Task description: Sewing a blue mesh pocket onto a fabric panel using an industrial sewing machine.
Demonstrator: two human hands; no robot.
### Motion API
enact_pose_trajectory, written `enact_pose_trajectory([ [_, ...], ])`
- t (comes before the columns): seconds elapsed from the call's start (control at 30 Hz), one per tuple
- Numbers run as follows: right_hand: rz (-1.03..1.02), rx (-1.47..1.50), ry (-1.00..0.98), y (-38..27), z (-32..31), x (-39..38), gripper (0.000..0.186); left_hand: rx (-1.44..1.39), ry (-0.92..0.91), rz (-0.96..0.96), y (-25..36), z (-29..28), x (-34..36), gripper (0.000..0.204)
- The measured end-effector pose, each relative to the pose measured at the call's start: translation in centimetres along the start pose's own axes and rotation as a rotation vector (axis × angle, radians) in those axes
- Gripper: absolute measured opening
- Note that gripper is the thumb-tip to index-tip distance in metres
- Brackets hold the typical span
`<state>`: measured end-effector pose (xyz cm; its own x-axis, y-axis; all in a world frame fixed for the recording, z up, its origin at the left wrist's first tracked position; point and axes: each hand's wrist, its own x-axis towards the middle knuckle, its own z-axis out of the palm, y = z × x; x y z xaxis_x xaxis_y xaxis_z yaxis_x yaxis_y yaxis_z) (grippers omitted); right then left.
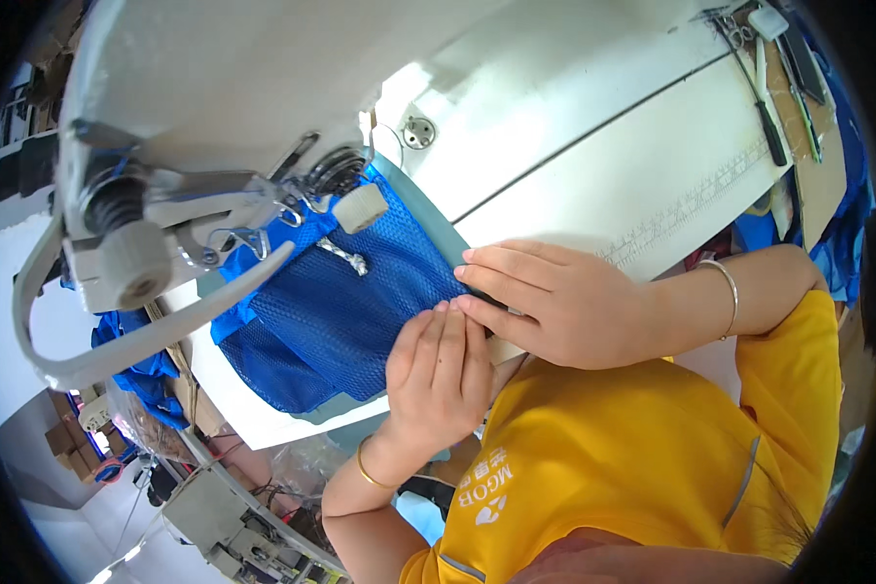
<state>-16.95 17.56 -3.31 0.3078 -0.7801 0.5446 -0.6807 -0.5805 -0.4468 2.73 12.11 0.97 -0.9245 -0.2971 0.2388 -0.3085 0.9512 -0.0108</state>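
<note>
A blue mesh drawstring bag (360, 302) lies on the sewing table, with a short white speckled cord (343, 257) on its upper part. My left hand (440, 375) is closed, its fingers pressed together at the bag's right edge. Beside it, my right hand (564, 304) rests with its fingertips at the same edge, nearly touching the left fingertips. Between its thumb and fingers shows a narrow dark thing that I cannot make out. A grey-green sheet (436, 226) lies beneath the bag. The sewing machine's presser area stands over the bag's far end and hides part of it.
The sewing machine (233, 58) fills the upper left, its curved white bar (156, 341) reaching over the bag. A printed ruler scale (686, 200) runs along the table. Scissors (739, 34) and a black-handled screwdriver (770, 131) lie at the far right. Blue fabric (141, 365) hangs at left.
</note>
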Motion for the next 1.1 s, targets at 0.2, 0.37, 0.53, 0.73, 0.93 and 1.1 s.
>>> enact_pose_trajectory([
  [0.2,-0.119,-0.12,-0.198,0.4,-1.1,0.6,0.038,-0.311,-0.155,-0.081,-2.6,-3.7,2.3,0.029],
  [0.37,-0.135,-0.107,-0.157,0.5,-1.0,0.7,0.038,0.088,-0.065,-0.061,-6.4,-2.2,6.6,0.025],
  [0.53,-0.158,-0.097,-0.117,0.4,-0.9,0.7,0.037,0.118,-0.03,-0.241,-7.6,-0.1,6.2,0.015],
  [0.73,-0.176,-0.106,-0.123,0.8,-0.9,0.6,0.035,0.005,0.004,-0.765,-7.6,1.6,7.4,0.018],
  [0.93,-0.171,-0.108,-0.089,0.9,-1.0,0.4,0.034,-0.03,0.216,-0.962,-6.8,3.8,7.6,0.028],
  [1.1,-0.177,-0.114,-0.111,1.0,-1.0,0.3,0.034,0.181,0.337,-0.785,-6.3,5.2,7.9,0.013],
])
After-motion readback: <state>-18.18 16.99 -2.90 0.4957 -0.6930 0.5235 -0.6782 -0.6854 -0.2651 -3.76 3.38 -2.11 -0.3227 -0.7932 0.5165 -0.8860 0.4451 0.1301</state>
